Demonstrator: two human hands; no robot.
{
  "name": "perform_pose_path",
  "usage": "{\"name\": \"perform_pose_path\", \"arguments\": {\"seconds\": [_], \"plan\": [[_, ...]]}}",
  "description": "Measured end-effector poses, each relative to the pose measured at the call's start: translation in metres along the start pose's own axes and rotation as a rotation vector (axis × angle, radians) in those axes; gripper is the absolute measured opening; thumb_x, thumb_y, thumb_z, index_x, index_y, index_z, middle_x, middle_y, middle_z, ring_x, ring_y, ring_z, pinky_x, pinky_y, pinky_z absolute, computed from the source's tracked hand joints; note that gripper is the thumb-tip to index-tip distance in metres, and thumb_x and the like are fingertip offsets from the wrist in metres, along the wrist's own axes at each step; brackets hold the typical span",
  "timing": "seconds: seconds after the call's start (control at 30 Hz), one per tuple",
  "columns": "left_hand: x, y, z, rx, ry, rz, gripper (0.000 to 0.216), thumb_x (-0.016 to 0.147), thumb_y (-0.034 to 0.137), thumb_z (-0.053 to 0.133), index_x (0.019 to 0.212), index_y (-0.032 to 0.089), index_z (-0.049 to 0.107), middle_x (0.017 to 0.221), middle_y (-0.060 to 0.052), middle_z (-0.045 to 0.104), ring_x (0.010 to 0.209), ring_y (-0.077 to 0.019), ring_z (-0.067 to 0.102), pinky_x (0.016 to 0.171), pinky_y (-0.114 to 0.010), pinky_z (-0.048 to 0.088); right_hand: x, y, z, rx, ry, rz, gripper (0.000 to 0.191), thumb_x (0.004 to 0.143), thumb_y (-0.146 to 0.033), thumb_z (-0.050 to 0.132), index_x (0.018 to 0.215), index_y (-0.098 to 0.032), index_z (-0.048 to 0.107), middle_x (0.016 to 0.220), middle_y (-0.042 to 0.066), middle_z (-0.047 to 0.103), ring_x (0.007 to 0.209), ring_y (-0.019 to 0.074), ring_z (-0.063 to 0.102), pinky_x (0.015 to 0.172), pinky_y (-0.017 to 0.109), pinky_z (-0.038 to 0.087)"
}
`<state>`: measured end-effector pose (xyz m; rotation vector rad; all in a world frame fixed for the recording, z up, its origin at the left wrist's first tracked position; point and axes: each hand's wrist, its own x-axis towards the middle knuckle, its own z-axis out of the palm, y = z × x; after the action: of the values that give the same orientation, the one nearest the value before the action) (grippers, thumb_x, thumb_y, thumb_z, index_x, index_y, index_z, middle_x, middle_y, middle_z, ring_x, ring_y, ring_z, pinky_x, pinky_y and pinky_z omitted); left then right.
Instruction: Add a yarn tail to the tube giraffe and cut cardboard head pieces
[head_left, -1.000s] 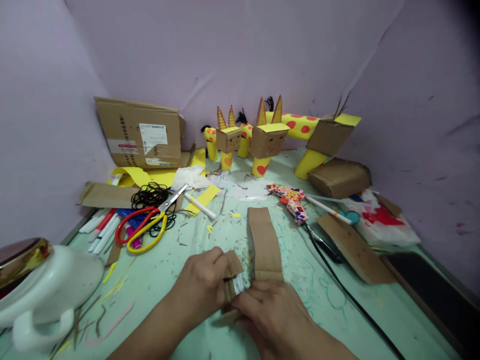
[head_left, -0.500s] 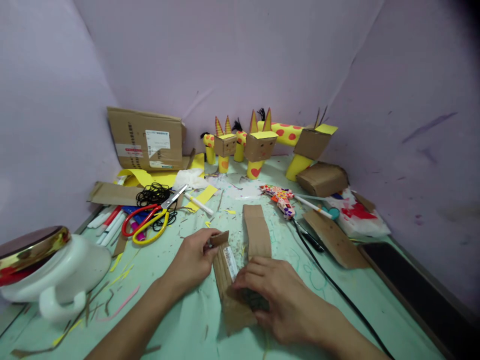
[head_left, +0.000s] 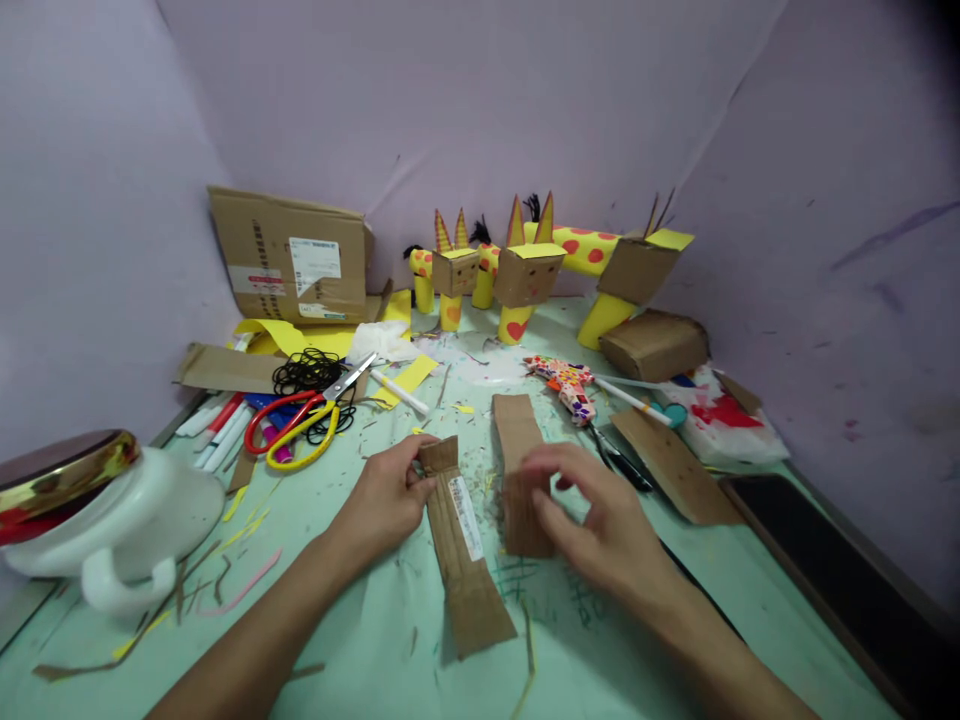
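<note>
My left hand (head_left: 386, 492) pinches the top end of a folded cardboard strip (head_left: 455, 535) that bears a white barcode label (head_left: 466, 518). The strip's lower end flares out on the table. Over a second, plain cardboard strip (head_left: 517, 430) hovers my right hand (head_left: 600, 515), its fingers apart and curved with nothing between them. Whether its fingertips touch that strip I cannot tell. Beyond it lies a flower-patterned glue gun (head_left: 566, 385).
Red-and-yellow scissors (head_left: 311, 425) and black cord (head_left: 307, 372) lie left, near a white mug (head_left: 142, 520). Spotted giraffe figures (head_left: 529, 275) stand at the back beside a cardboard box (head_left: 289, 260). A dark phone-like slab (head_left: 810, 560) lies right, with cardboard pieces (head_left: 675, 470) nearby.
My right hand has let go of the labelled strip and moved up and right, over the plain strip. My left hand keeps its pinch. The view has shifted slightly.
</note>
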<state>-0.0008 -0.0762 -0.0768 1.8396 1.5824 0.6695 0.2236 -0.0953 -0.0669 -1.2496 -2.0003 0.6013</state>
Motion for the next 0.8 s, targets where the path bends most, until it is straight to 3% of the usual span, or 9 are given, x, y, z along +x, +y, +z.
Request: {"name": "perform_pose_path", "arguments": {"seconds": [0.07,0.13,0.23,0.37,0.5,0.6,0.67,0.73,0.8], "plan": [[0.0,0.0,0.0,0.008,0.011,0.004,0.038,0.072,0.01,0.052,0.109,0.018,0.058,0.065,0.004,0.056,0.058,-0.0128,0.053,0.055,-0.022,0.041,0.004,0.006,0.005,-0.129,0.158,0.188,0.034,0.077,-0.032,0.057,0.107,-0.017,0.053,0.109,0.012,0.057,0.099,0.0265,0.055,0.08,0.04,0.046],[0.0,0.001,-0.001,0.02,0.019,0.02,0.037,0.072,0.009,0.052,0.108,0.018,0.058,0.064,0.004,0.056,0.057,-0.0128,0.053,0.055,-0.022,0.041,0.007,0.008,0.011,-0.214,0.117,0.287,0.06,0.071,-0.044,0.063,0.119,-0.013,0.045,0.119,0.017,0.051,0.106,0.0324,0.051,0.085,0.047,0.044],[0.0,0.002,-0.001,0.024,0.02,0.038,0.036,0.072,0.009,0.051,0.106,0.018,0.059,0.063,0.004,0.056,0.056,-0.0126,0.053,0.055,-0.023,0.042,0.01,0.003,0.019,-0.234,0.013,0.331,0.073,0.068,-0.046,0.065,0.126,-0.011,0.039,0.122,0.02,0.047,0.111,0.0357,0.048,0.09,0.05,0.04],[0.0,0.002,-0.001,0.02,0.028,0.044,0.036,0.072,0.009,0.052,0.106,0.018,0.059,0.064,0.004,0.057,0.055,-0.0125,0.053,0.054,-0.023,0.042,0.011,0.004,0.026,-0.131,0.014,0.414,0.074,0.067,-0.026,0.063,0.132,-0.01,0.03,0.124,0.02,0.043,0.106,0.0316,0.051,0.09,0.048,0.042],[0.0,0.003,-0.001,0.033,0.032,0.063,0.033,0.073,0.008,0.048,0.102,0.018,0.06,0.066,0.003,0.059,0.057,-0.0127,0.053,0.055,-0.023,0.041,0.013,0.012,0.023,0.251,0.11,0.57,0.078,0.062,-0.019,0.061,0.132,-0.014,0.029,0.122,0.017,0.046,0.079,0.0195,0.057,0.073,0.038,0.05],[-0.001,0.004,-0.002,0.032,0.023,0.045,0.032,0.074,0.009,0.047,0.103,0.017,0.059,0.066,0.002,0.058,0.059,-0.0135,0.053,0.056,-0.024,0.041,0.015,0.015,0.015,0.6,0.149,0.598,0.066,0.064,-0.025,0.062,0.125,-0.016,0.038,0.095,0.007,0.059,0.071,0.0161,0.057,0.067,0.032,0.049],[-0.001,0.004,-0.003,0.022,0.015,0.012,0.036,0.075,0.011,0.047,0.11,0.015,0.056,0.062,0.003,0.055,0.057,-0.0137,0.053,0.056,-0.024,0.041,0.015,0.014,0.01,0.732,0.138,0.567,0.055,0.066,-0.03,0.064,0.116,-0.017,0.047,0.079,0.003,0.06,0.07,0.0159,0.058,0.066,0.029,0.047],[0.0,0.004,-0.003,-0.009,0.015,-0.01,0.042,0.076,0.014,0.047,0.118,0.013,0.05,0.064,0.003,0.055,0.055,-0.0131,0.052,0.055,-0.024,0.041,0.014,0.012,0.007,0.815,0.107,0.527,0.046,0.066,-0.033,0.067,0.108,-0.018,0.054,0.079,0.003,0.062,0.071,0.016,0.059,0.066,0.028,0.046],[0.001,0.003,-0.005,-0.051,0.025,0.0,0.047,0.077,0.018,0.049,0.124,0.014,0.044,0.078,-0.001,0.06,0.056,-0.0121,0.054,0.056,-0.025,0.043,0.013,0.01,0.007,0.871,0.06,0.496,0.042,0.065,-0.035,0.069,0.103,-0.019,0.058,0.084,0.004,0.064,0.074,0.0166,0.06,0.066,0.028,0.045]]}}
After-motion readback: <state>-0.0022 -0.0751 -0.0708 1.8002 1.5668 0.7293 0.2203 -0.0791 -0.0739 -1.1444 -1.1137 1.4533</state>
